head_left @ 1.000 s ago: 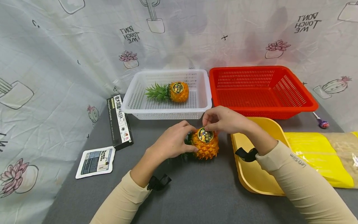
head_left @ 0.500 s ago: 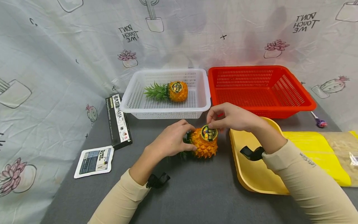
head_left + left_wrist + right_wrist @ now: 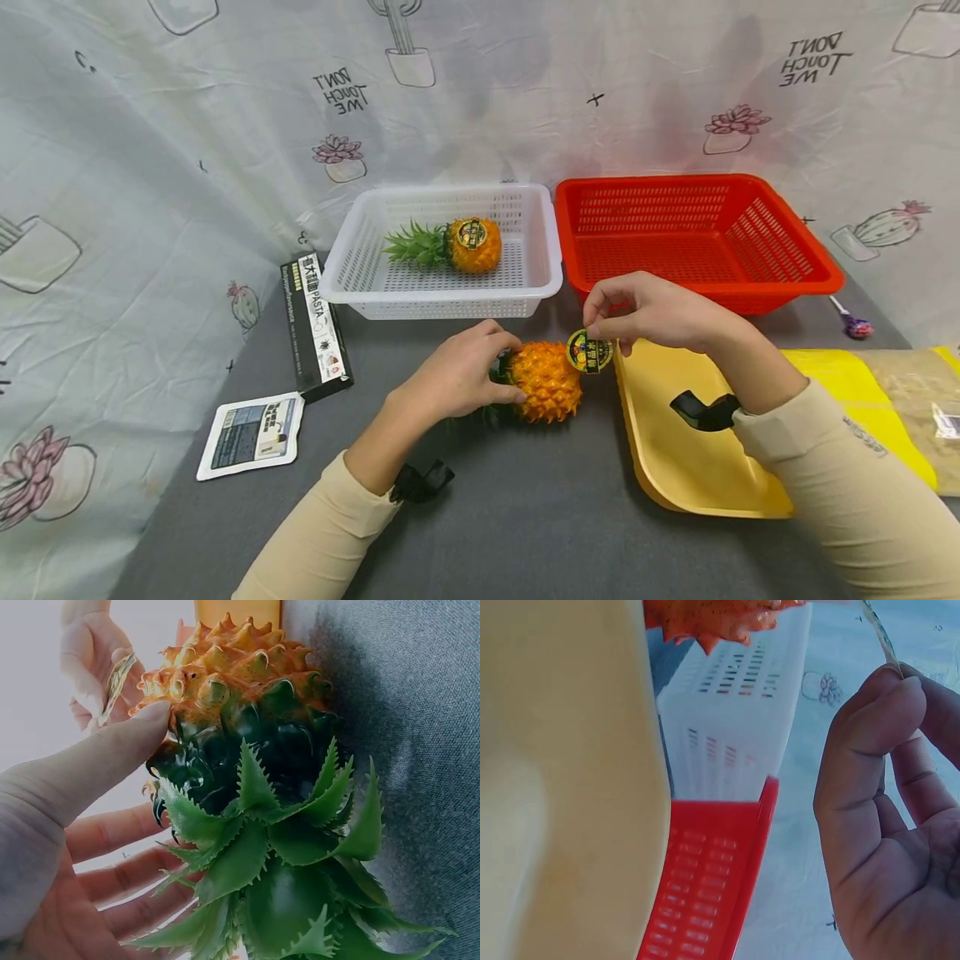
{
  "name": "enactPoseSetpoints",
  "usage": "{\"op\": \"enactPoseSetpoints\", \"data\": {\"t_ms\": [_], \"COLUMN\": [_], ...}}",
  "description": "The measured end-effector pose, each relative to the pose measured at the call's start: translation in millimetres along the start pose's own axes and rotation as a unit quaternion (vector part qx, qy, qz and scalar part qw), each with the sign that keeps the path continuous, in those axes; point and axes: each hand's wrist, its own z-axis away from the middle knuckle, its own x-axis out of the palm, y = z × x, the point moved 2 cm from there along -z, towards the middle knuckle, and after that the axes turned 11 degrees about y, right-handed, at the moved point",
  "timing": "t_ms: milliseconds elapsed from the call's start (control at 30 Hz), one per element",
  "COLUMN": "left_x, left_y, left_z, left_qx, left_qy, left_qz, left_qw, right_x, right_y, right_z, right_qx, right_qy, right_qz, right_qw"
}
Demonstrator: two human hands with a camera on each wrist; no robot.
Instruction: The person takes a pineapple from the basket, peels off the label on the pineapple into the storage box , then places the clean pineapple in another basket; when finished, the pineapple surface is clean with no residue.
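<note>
On the grey table lies a small orange pineapple [image 3: 550, 383], its green leaves [image 3: 270, 862] pointing left. My left hand [image 3: 459, 375] grips it near the leaf end, thumb on the near side and fingers on the far side. A round black-and-gold sticker [image 3: 589, 353] hangs from my right hand [image 3: 656, 312], pinched between thumb and index finger. The sticker stands just right of the fruit; in the right wrist view only its thin edge shows. Behind, a second pineapple [image 3: 476, 247] with a similar sticker lies in the white basket [image 3: 442, 297].
Beside the white basket stands a red basket [image 3: 705, 290]. A yellow tub [image 3: 675, 471] sits under my right forearm, next to yellow-and-clear packages [image 3: 862, 392]. A lollipop [image 3: 855, 325] lies far right. At left are a pasta box [image 3: 318, 333] and a white packet [image 3: 251, 435].
The sticker has come off the pineapple's surface. My right hand has moved right with it, while my left hand keeps its grip on the fruit.
</note>
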Motion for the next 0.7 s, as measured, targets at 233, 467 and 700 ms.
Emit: {"op": "enactPoseSetpoints", "data": {"t_ms": [233,467,700], "left_x": [-0.2,0.2,-0.1], "left_y": [-0.4,-0.6,0.5], "left_z": [1.7,1.3,0.7], "left_qx": [0.003,0.005,0.008], "left_qy": [0.003,0.002,-0.003], "left_qz": [0.002,-0.001,-0.005], "left_qw": [1.0000,1.0000,0.9999], "right_x": [-8.7,-15.7,-23.0], "right_y": [9.1,22.1,33.7], "right_z": [8.2,12.5,16.0], "right_qx": [0.019,0.034,0.049], "right_qy": [0.010,0.009,0.002], "right_qz": [-0.009,-0.016,-0.010], "right_qw": [1.000,0.999,0.999]}}
